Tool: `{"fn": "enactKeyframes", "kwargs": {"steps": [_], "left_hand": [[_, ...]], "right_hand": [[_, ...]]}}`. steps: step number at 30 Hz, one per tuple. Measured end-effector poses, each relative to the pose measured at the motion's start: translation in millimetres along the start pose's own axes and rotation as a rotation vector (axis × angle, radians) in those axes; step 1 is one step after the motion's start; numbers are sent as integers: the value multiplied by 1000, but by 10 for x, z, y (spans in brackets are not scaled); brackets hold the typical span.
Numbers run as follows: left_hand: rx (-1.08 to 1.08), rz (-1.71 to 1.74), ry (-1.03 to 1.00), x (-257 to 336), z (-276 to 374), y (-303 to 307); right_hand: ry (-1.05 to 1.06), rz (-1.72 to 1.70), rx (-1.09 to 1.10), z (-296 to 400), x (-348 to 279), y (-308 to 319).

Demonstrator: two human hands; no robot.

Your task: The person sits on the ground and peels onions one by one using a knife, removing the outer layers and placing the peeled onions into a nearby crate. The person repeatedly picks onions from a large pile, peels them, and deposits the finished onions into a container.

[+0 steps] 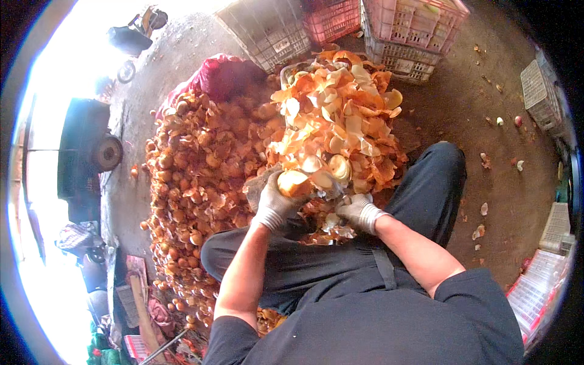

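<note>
My left hand (278, 200), in a pale knit glove, grips an onion (293, 183) whose skin is partly brown and partly pale. To its right, my right hand (358, 209), gloved alike, has its fingers curled near a blurred greyish thing; whether it holds a tool cannot be told. Just beyond both hands lie a cut onion (340, 168) and another pale one (312, 164). A tall heap of loose onion skins (342, 114) rises in front of me, over a container whose pale rim barely shows. Brown unpeeled onions (196, 182) spread widely at the left.
A red mesh sack (226, 77) lies at the far end of the onions. Plastic crates (406, 27) are stacked beyond the skins, with a whitish crate (273, 39) beside them. Onion scraps (484, 208) dot the floor at right. A wooden board (143, 315) lies lower left.
</note>
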State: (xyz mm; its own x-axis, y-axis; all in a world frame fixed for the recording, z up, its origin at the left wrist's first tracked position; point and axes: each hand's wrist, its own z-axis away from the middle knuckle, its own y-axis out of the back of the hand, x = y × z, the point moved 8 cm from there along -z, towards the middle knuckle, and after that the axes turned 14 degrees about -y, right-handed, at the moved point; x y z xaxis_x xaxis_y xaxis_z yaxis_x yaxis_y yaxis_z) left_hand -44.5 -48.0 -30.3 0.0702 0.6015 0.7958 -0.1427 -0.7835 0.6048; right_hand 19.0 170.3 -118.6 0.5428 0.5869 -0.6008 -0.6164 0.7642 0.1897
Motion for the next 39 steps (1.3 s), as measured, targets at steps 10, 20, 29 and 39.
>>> {"fn": "enactKeyframes", "kwargs": {"steps": [10, 20, 29, 39], "left_hand": [[94, 202, -278, 1260, 370, -379], [-315, 118, -84, 1373, 284, -298], [-50, -180, -224, 1247, 272, -404], [234, -132, -202, 1119, 133, -397]], "right_hand": [[192, -718, -236, 758, -600, 469], [143, -882, -336, 815, -515, 536], [168, -879, -113, 572, -503, 533], [113, -866, 51, 491, -522, 603]]}}
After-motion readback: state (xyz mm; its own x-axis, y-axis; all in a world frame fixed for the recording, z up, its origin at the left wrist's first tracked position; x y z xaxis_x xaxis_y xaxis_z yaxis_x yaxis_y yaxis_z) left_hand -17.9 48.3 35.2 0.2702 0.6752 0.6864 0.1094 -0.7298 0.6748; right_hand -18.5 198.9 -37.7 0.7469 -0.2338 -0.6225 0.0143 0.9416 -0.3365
